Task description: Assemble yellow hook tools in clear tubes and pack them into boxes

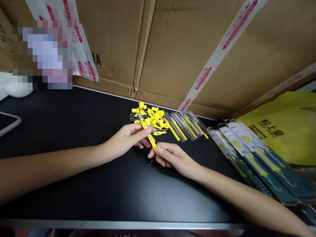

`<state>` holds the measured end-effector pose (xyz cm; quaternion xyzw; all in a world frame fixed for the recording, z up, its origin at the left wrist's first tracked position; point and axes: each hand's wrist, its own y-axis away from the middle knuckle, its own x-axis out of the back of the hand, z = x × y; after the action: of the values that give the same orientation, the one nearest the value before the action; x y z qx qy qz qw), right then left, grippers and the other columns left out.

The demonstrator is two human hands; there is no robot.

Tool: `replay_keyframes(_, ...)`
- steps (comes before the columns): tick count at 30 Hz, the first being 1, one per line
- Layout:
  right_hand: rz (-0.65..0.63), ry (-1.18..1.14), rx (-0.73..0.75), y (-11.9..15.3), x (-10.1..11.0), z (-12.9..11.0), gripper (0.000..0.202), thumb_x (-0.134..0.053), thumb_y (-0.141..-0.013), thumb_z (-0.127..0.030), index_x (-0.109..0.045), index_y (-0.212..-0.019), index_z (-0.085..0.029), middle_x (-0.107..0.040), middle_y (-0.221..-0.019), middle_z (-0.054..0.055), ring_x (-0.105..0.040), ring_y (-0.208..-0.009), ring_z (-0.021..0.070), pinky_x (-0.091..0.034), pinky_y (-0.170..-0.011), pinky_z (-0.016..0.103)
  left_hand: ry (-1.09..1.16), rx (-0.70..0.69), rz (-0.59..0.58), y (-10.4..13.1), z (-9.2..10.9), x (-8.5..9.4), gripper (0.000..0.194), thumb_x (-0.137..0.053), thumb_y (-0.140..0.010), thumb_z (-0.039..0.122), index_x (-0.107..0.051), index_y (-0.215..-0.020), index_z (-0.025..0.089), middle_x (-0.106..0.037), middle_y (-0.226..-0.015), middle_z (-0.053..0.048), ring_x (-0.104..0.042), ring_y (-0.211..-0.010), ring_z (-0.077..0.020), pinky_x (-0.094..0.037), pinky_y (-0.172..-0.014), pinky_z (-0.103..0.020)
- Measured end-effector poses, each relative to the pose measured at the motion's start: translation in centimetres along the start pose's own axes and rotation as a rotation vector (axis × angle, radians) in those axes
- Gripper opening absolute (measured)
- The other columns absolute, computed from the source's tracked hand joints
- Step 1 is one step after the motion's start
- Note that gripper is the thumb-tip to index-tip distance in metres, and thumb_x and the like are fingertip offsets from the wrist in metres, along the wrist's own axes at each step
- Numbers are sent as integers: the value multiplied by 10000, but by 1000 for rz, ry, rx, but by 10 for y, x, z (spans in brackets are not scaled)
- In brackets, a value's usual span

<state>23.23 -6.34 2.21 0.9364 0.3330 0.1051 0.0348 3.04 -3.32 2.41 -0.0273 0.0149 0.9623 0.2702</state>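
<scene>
My left hand [137,133] is closed, thumb against fingers, on a slim yellow plastic rod [151,141] with a clear tube at its upper end. The rod slants down to the right, over the black table. At its lower end my right hand [172,156] pinches it between thumb and fingers. A thin dark wire [151,162] sticks out below the right fingertips; what it joins is hidden. Just beyond the hands lies a heap of small yellow plastic parts [160,123] mixed with bent metal wires. Beside it, several clear tubes with yellow strips [186,126] lie in a row.
Packaged yellow tools on printed cards [256,158] are stacked at the right, by a yellow bag [278,131]. Tall cardboard boxes [172,49] stand along the back edge of the black table [111,194]. A white-framed object [14,121] lies at the far left.
</scene>
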Motion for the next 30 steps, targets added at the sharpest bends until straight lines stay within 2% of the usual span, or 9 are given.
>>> replay_keyframes(3, -76, 87, 22, 2, -2, -1, 346, -421, -964, -391, -644, -1015, -132, -451, -614, -40, -384, -547, 69, -317, -536, 212, 31, -33, -30, 3, 0, -1, 354, -546, -874, 412, -634, -1097, 152, -668, -929, -62, -628, -794, -141, -477, -649, -234)
replay_keyframes(7, -82, 81, 42, 2, -3, 0, 286, -474, -947, -349, -567, -1133, -154, -470, -669, -37, -444, -609, 82, -369, -599, 221, 79, -63, 14, 5, 2, -2, 276, -551, -877, 355, -671, -1020, 152, -673, -950, -64, -631, -865, -159, -486, -717, -252)
replay_keyframes(10, -63, 20, 40, 0, -2, 3, 304, -493, -935, -363, -474, -1172, -172, -472, -645, -53, -436, -575, 80, -360, -546, 204, 63, -101, 55, 4, 4, -2, 244, -549, -883, 337, -699, -936, 153, -693, -953, -58, -629, -921, -165, -472, -784, -261)
replay_keyframes(14, -37, -42, 2, -4, 2, 7, 292, -489, -931, -384, -420, -1146, -199, -485, -593, -78, -350, -454, 57, -300, -438, 169, 22, -150, 81, 3, 5, -1, 235, -551, -888, 325, -714, -923, 161, -710, -920, -46, -634, -904, -156, -465, -812, -262)
replay_keyframes(19, -47, -47, 15, -5, 3, 8, 286, -473, -937, -383, -478, -1144, -185, -494, -584, -71, -334, -429, 49, -281, -417, 171, 119, -67, 42, 3, 5, -3, 300, -529, -897, 377, -692, -942, 130, -654, -720, -21, -608, -679, -118, -500, -646, -239)
replay_keyframes(24, -71, 60, 84, 3, -4, 4, 298, -491, -933, -359, -566, -1148, -168, -472, -645, -43, -445, -569, 77, -379, -563, 215, 156, 4, 71, 5, 9, -4, 327, -539, -882, 415, -657, -986, 128, -601, -700, -2, -564, -599, -96, -489, -562, -218)
replay_keyframes(27, -54, 137, 49, 6, -5, 1, 310, -483, -935, -362, -582, -1159, -172, -470, -663, -34, -457, -577, 85, -376, -564, 223, 72, 12, 51, 3, 7, -1, 350, -504, -897, 436, -655, -987, 134, -553, -611, 21, -506, -523, -76, -418, -492, -182)
replay_keyframes(30, 61, 219, 67, 3, 2, -1, 294, -473, -935, -363, -612, -1092, -157, -468, -658, -29, -440, -557, 89, -354, -535, 222, -40, 30, -29, 0, 0, 3, 391, -451, -916, 463, -661, -947, 135, -473, -506, 51, -414, -419, -55, -324, -427, -172)
